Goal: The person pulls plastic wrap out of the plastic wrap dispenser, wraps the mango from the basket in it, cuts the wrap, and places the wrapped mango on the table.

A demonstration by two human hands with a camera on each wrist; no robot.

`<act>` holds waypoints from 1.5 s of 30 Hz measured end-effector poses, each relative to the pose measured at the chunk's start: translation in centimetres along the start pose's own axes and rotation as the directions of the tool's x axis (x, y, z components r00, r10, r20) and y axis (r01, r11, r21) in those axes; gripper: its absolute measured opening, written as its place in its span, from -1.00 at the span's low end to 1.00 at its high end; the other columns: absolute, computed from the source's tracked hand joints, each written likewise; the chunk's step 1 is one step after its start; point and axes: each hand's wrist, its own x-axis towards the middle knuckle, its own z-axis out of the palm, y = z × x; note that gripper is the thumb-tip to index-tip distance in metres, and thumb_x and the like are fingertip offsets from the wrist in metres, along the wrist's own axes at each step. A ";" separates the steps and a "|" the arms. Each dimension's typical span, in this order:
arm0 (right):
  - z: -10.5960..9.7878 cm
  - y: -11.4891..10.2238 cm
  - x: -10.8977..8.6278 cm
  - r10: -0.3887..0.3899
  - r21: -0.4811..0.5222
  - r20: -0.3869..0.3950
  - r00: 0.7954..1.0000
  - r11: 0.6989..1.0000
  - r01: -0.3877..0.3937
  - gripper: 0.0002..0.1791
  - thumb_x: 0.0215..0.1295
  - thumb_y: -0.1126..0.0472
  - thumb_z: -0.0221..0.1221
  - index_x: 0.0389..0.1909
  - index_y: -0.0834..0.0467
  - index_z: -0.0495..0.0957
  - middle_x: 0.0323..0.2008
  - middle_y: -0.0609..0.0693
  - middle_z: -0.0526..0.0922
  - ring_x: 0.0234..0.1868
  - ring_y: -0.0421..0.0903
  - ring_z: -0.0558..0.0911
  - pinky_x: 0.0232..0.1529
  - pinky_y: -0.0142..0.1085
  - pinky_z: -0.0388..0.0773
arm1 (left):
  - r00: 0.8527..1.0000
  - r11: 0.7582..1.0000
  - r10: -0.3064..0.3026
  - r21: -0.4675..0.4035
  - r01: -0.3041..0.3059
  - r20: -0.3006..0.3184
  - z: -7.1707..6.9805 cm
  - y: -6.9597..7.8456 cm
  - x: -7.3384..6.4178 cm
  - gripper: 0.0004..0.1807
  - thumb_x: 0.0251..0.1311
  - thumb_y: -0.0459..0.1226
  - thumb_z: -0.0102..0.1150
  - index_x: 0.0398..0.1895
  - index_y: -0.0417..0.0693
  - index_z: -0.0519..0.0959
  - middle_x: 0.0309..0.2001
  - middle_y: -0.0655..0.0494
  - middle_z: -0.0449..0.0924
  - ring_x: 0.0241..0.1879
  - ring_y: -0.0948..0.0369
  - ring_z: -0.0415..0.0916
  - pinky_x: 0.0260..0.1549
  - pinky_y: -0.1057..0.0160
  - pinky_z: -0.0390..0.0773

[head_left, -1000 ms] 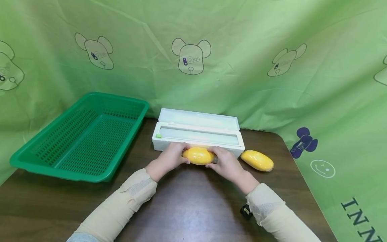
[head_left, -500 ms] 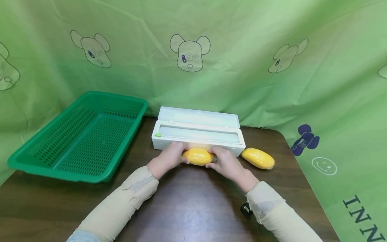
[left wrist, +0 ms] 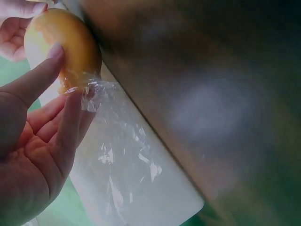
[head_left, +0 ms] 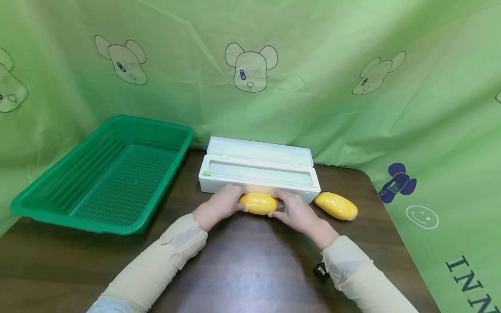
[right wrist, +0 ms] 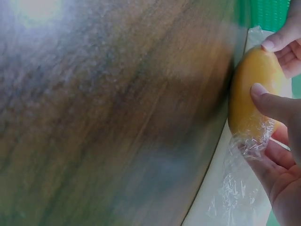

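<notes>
A yellow mango [head_left: 259,203] lies sideways between both hands, close in front of the white cling film box [head_left: 260,188]. My left hand [head_left: 224,202] grips its left end, thumb on the near side, fingers behind. Likewise, my right hand [head_left: 295,213] grips the right end. Clear cling film [left wrist: 122,155] bunches at the mango's end under the left fingers and overlaps the box in the left wrist view. More crumpled film [right wrist: 251,143] shows by the right fingers. To the right lies a second yellow mango [head_left: 336,206] with a shiny film surface.
The box's lid [head_left: 260,150] is raised, with a small green slider at the left of its edge. A green slotted basket [head_left: 156,208] stands at the left. A small black object [head_left: 321,271] is beside the right sleeve. A green printed curtain [head_left: 305,117] hangs behind the brown table [head_left: 242,269].
The head view has shifted slightly. Both hands keep their grip on the mango in front of the box, with almost no movement.
</notes>
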 end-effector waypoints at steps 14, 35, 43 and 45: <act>-3.2 -0.6 0.4 0.058 0.117 0.214 0.975 0.990 -0.085 -0.47 0.38 0.10 0.33 0.31 0.19 0.54 0.13 0.05 0.67 0.13 0.01 0.61 0.22 0.04 0.48 | 0.993 0.963 -0.099 -0.247 0.111 0.061 -1.4 0.8 -1.4 -0.62 0.38 -0.33 0.28 0.18 -0.27 0.48 -0.04 -0.04 0.65 -0.15 0.17 0.54 -0.05 0.14 0.55; -4.5 -0.3 1.6 0.074 0.181 0.300 0.951 0.974 -0.133 -0.58 0.56 0.13 0.08 0.23 0.35 0.52 -0.12 0.02 0.66 -0.08 -0.05 0.57 0.09 0.00 0.51 | 0.960 0.999 0.046 -0.016 -0.052 -0.277 -0.3 2.2 -2.3 -0.40 -0.10 -0.38 0.66 -0.01 -0.12 0.50 -0.04 -0.03 0.44 -0.03 0.00 0.39 -0.07 0.08 0.62; -4.7 -0.1 1.5 0.077 0.199 0.287 0.955 0.970 -0.138 -0.53 0.53 0.06 0.10 0.24 0.33 0.53 -0.11 0.02 0.68 -0.10 -0.08 0.58 0.04 -0.04 0.53 | 0.951 0.998 0.067 0.025 -0.062 -0.301 0.4 1.8 -1.3 -0.40 -0.06 -0.42 0.62 0.02 -0.12 0.46 -0.01 -0.05 0.45 -0.05 0.01 0.39 -0.03 0.08 0.62; -5.0 -0.3 1.3 0.093 0.200 0.272 0.958 0.968 -0.151 -0.46 0.51 0.02 0.15 0.29 0.33 0.50 -0.05 0.07 0.70 -0.07 -0.07 0.62 0.04 -0.03 0.56 | 0.946 0.997 0.080 0.033 -0.074 -0.314 0.4 1.7 -1.3 -0.40 -0.08 -0.41 0.63 0.00 -0.13 0.46 -0.03 -0.05 0.48 -0.08 0.01 0.41 -0.03 0.07 0.61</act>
